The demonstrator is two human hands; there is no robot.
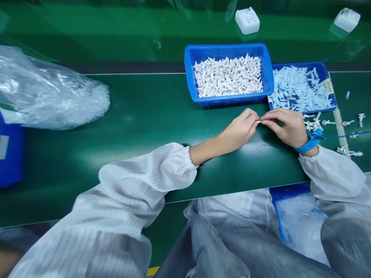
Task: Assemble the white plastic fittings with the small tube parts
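My left hand [241, 129] pinches a small white plastic part [257, 122] over the green bench. On its other end, the fingertips of my right hand [287, 124] are closed as well, so the two hands meet at it. Most of the part is covered by fingers. Just beyond them stands a blue bin [228, 101] full of small white plastic pieces [228, 77]. To its right, a shallower blue tray [321, 69] holds many pale blue and white slim pieces [301, 88]. A blue wrist strap [308, 144] with a cord circles my right wrist.
Several loose white pieces [314, 123] lie right of my right hand, some beside a pale strip [342, 127]. A clear plastic bag [58, 92] of small parts and a blue bin [11, 154] are at left. Two white blocks [247, 21] rest on the far green surface.
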